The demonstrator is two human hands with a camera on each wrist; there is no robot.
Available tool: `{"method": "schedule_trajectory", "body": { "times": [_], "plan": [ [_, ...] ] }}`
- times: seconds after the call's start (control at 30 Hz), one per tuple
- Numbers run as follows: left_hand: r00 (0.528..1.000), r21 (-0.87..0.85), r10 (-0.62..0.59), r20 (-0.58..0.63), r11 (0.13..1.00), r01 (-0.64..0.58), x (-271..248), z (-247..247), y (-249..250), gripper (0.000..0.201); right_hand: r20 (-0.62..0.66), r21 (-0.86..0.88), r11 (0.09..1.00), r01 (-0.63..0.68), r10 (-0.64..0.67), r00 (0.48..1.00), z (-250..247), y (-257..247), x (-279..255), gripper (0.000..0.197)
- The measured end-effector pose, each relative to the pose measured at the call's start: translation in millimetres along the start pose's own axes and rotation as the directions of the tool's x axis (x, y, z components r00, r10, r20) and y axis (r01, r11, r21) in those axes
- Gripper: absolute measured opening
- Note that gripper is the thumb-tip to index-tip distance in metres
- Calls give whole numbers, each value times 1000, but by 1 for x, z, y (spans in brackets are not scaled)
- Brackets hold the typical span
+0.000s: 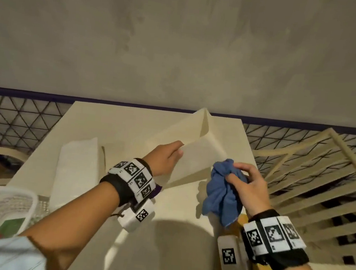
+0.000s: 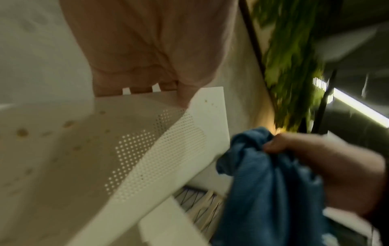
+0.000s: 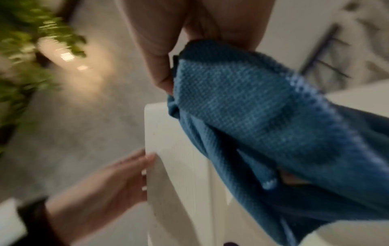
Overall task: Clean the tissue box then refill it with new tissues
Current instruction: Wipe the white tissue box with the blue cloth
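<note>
The person's left hand (image 1: 164, 157) holds the cream, perforated tissue box (image 1: 195, 150) by its near edge, thumb on the outer face and fingers curled over the rim, as the left wrist view shows. The box is tipped up on the cream surface (image 1: 176, 229), its far corner raised toward the wall; the tilt seems meant to turn a broad plain face toward the person so a cloth can reach it, and the hold at one edge leaves that face bare. In the left wrist view the inside of the box looks empty, with small brownish spots on its walls, which suggests the cleaning step is in hand and not finished.

The right hand (image 1: 247, 186) has its grip closed round a bunched blue knitted cloth (image 1: 223, 194), fingers pinching the upper wad while the rest hangs loose. The cloth is just to the right of the box, at its lower right corner; the right wrist view shows it draped against the box's edge, though whether it presses there or only brushes cannot be told. Bunching gives a firm pad for rubbing.

A folded stack of white tissues (image 1: 77, 168) lies flat on the surface to the left of the box, near but apart from it, probably kept ready for the refill and out of the wiping hand's way. A white plastic basket (image 1: 0, 208) stands further left of the box, at the surface's near corner.
</note>
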State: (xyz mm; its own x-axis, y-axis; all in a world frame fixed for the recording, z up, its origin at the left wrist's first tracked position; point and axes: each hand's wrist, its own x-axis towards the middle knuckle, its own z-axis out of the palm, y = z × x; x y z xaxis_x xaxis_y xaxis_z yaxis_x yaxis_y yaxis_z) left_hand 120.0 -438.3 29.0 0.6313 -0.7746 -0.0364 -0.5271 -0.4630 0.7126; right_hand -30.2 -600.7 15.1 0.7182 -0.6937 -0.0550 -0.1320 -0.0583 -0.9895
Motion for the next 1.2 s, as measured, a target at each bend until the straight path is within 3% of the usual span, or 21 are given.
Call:
{"method": "schedule_trajectory", "body": {
  "times": [0.03, 0.1, 0.17, 0.3, 0.37, 0.43, 0.47, 0.5, 0.6, 0.63, 0.73, 0.77, 0.83, 0.93, 0.97, 1.03, 1.13, 1.2],
  "plan": [
    [1000, -116, 6, -21, 993, -8, -3, -3, 8, 22, -8, -81, 984, 158, -159, 987, 4, -7, -1, 29],
    [997, -344, -12, -83, 939, -17, -14, -10, 19, 18, 54, -169, 876, 452, -449, 892, 19, -24, -9, 32],
    [992, -578, -77, -97, 816, 7, -29, -14, 26, 19, 213, -209, 760, 615, -578, 788, 40, -34, -21, 34],
    [982, -858, -189, -14, 507, 85, -54, -12, 24, 25, 609, -314, 508, 802, -541, 581, 71, -31, -31, 49],
    [976, -921, -216, 12, 378, 95, -69, -12, 21, 25, 637, -407, 461, 789, -476, 606, 76, -35, -26, 50],
    [971, -938, -239, 17, 331, 98, -80, -13, 19, 24, 570, -416, 518, 748, -492, 658, 82, -39, -26, 49],
    [965, -937, -264, 11, 334, 102, -84, -14, 19, 24, 568, -384, 546, 745, -497, 656, 86, -40, -31, 49],
    [955, -934, -297, -2, 341, 104, -87, -15, 18, 23, 606, -343, 554, 759, -487, 629, 90, -39, -41, 50],
    [942, -942, -336, -20, 321, 95, -88, -20, 12, 27, 774, -179, 518, 836, -451, 445, 93, -32, -64, 47],
    [942, -952, -334, -10, 292, 94, -90, -20, 10, 27, 780, -167, 525, 835, -447, 437, 91, -35, -63, 43],
    [957, -969, -287, 27, 227, 95, -91, -18, 13, 27, 561, -262, 617, 742, -529, 637, 87, -45, -48, 45],
    [957, -970, -290, 27, 223, 95, -89, -16, 12, 27, 509, -290, 623, 727, -542, 668, 90, -46, -51, 47],
    [957, -972, -286, 55, 203, 116, -88, -17, 12, 34, 576, -296, 609, 736, -501, 646, 96, -42, -65, 51],
    [957, -954, -285, 57, 269, 136, -86, -16, 7, 40, 715, -270, 542, 796, -440, 543, 92, -36, -69, 48],
    [958, -949, -281, 58, 282, 141, -86, -15, 7, 39, 702, -283, 541, 792, -446, 555, 89, -40, -61, 43],
    [962, -937, -265, 62, 316, 147, -86, -12, 8, 34, 593, -303, 585, 752, -502, 629, 84, -51, -45, 39],
    [969, -874, -220, 113, 442, 203, -89, -11, 7, 33, 368, -277, 709, 648, -545, 754, 77, -62, -25, 59],
    [966, -828, -197, 165, 505, 244, -93, -12, 5, 39, 353, -258, 758, 599, -503, 789, 72, -62, -19, 65]
  ]
}}
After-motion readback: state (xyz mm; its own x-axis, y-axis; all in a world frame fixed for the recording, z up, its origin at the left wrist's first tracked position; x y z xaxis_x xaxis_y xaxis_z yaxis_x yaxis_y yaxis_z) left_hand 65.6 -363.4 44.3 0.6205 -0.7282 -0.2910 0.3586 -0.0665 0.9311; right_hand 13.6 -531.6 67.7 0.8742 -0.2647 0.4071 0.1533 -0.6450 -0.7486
